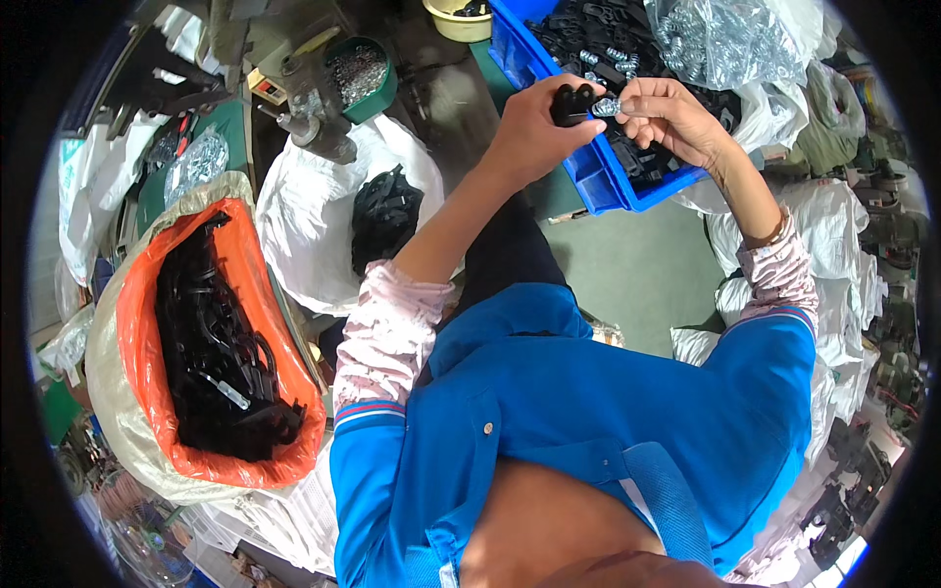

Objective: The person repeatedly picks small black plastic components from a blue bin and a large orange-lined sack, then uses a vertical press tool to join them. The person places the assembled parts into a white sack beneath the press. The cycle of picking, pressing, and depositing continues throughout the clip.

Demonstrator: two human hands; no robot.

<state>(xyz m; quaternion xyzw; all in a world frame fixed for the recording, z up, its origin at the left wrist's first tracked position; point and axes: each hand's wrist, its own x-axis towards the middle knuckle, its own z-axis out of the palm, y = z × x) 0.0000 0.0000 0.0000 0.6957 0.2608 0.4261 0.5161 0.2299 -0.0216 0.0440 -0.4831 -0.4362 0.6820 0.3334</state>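
Note:
My left hand [542,133] is closed around a black plastic part [571,105] with rounded ends. A small silvery coil spring [606,107] is pinched between the thumb and fingers of my right hand [672,120], with its near end right at the black part. Whether the spring sits inside the part, I cannot tell. Both hands are held over the near edge of a blue plastic bin [613,186]. Black parts [588,31] fill that bin, and several loose springs [623,61] lie on them.
A clear bag of springs [730,44] rests on the bin's far right. At left stands a sack with an orange liner [297,431], holding black parts. Between lies a white bag [304,211], near a green tub of small metal pieces [372,102] and a metal press-like machine [316,122].

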